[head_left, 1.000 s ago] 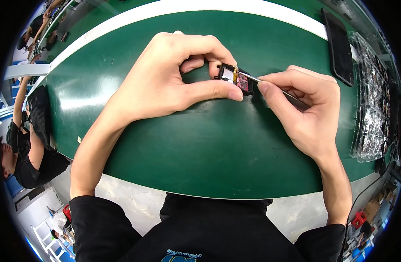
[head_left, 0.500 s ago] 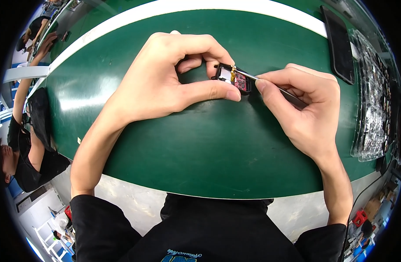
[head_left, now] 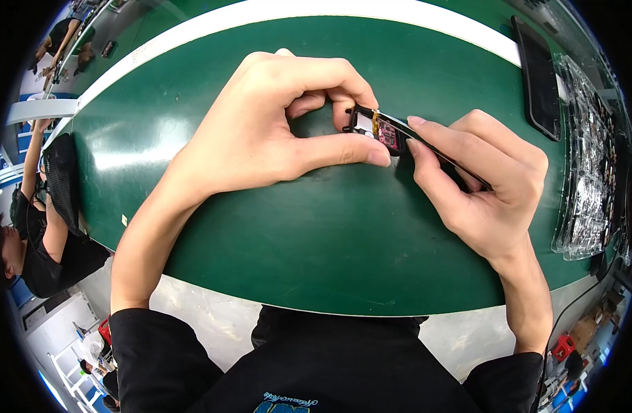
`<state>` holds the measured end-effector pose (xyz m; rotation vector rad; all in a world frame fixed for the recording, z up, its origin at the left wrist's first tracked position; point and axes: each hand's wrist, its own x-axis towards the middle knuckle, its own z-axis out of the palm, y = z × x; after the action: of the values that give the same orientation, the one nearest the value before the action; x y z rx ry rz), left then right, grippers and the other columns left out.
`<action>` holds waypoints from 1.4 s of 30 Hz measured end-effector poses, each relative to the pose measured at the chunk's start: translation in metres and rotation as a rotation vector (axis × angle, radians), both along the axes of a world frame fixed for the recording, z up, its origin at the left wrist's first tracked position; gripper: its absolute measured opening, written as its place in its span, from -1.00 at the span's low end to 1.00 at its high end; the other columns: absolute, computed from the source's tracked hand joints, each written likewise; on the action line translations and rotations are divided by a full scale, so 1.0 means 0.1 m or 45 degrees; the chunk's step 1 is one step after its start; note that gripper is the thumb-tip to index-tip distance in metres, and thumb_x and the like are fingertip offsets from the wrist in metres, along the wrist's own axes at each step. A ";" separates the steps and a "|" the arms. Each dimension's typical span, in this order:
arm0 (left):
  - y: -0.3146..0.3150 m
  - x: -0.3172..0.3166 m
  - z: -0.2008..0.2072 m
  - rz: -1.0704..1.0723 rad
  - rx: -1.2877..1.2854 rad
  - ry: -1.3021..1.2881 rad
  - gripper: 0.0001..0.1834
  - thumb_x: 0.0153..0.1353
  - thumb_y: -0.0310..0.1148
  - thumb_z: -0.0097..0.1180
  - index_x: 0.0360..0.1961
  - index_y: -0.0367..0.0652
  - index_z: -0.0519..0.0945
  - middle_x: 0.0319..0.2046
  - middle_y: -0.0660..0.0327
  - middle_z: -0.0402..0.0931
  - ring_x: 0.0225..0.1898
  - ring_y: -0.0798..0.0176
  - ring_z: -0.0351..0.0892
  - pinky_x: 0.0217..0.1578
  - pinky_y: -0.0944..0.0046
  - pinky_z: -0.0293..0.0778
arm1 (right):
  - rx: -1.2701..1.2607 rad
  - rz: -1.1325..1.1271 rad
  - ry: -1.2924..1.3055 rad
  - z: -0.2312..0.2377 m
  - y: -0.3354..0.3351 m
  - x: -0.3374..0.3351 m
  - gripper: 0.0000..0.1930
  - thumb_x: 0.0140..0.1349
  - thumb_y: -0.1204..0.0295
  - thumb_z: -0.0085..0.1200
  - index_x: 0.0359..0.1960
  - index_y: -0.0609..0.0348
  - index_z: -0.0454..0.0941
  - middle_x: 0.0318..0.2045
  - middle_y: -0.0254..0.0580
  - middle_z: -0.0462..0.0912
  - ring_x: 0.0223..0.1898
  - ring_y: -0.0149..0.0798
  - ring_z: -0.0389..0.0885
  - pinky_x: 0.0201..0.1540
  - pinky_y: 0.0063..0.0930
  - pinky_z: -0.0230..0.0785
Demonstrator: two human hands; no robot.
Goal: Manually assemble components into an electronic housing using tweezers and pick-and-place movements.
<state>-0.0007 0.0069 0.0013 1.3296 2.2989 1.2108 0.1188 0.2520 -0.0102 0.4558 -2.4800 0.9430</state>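
Between the thumb and fingers of my left hand [head_left: 261, 127] is a small open black electronics case [head_left: 375, 131], shaped like a smartwatch body with lugs at one end. Inside it lie a whitish block, a gold-coloured strip and a reddish circuit board. My right hand [head_left: 484, 179] pinches slim dark tweezers [head_left: 436, 150], the thumb below and the index finger along the top. Their tip reaches the upper edge of the case near the gold strip; whether it touches the strip, I cannot tell.
Beneath my hands spreads a green tabletop [head_left: 316, 234]. A black phone-like slab [head_left: 536, 79] lies at the far right, beside stacked clear plastic trays [head_left: 583, 165] of small parts. A white bar [head_left: 295, 12] runs along the far side. Another person [head_left: 47, 230] sits at the left.
The case and both hands have shifted slightly to the right. My right index finger has straightened along the tweezers, which now slope more steeply and lie closer along the case's upper edge.
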 end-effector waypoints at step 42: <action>-0.09 -0.14 -0.04 -0.203 0.014 -0.002 -0.43 -0.05 -0.26 0.76 0.04 -0.11 0.87 -0.26 0.32 0.76 -0.37 0.34 0.40 -0.21 0.26 0.27 | -0.267 0.028 -0.386 0.10 0.01 0.00 -0.86 0.27 0.63 0.45 -0.16 0.29 0.92 -0.59 -0.38 0.59 -0.59 -0.59 0.36 -0.51 -0.53 0.02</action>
<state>-0.0143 -0.0021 -0.0030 1.4833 2.1414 1.1738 0.1192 0.2527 -0.0001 0.2880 -2.6029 1.3519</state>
